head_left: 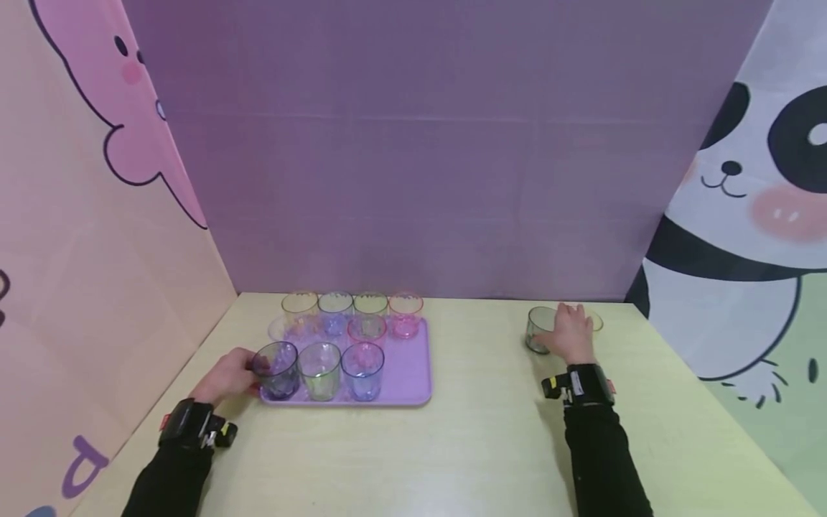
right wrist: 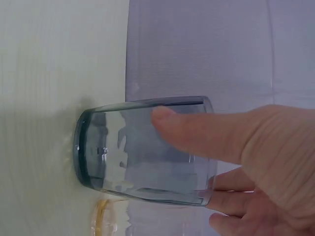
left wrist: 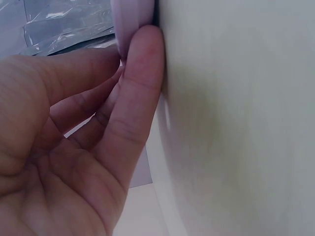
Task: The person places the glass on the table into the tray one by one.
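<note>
At the left front corner of the purple tray (head_left: 407, 373), my left hand (head_left: 226, 375) pinches the rim; in the left wrist view one finger (left wrist: 142, 64) lies low along the table under the tray edge (left wrist: 133, 19). Beside those fingers stands a dark smoky glass (head_left: 276, 380). Over on the right of the table, my right hand (head_left: 571, 336) holds a grey glass (right wrist: 147, 152), thumb along one side and fingers round the other. The glass base is close to the tabletop. A yellow-rimmed glass (right wrist: 106, 216) stands just past it, partly hidden by the hand in the head view.
Several tinted glasses fill the tray, among them a green one (head_left: 321, 377) and a blue one with a pink rim (head_left: 364, 380) in front, and a pink one (head_left: 405, 316) at the back. A purple curtain (head_left: 420, 179) hangs behind the pale table (head_left: 413, 459).
</note>
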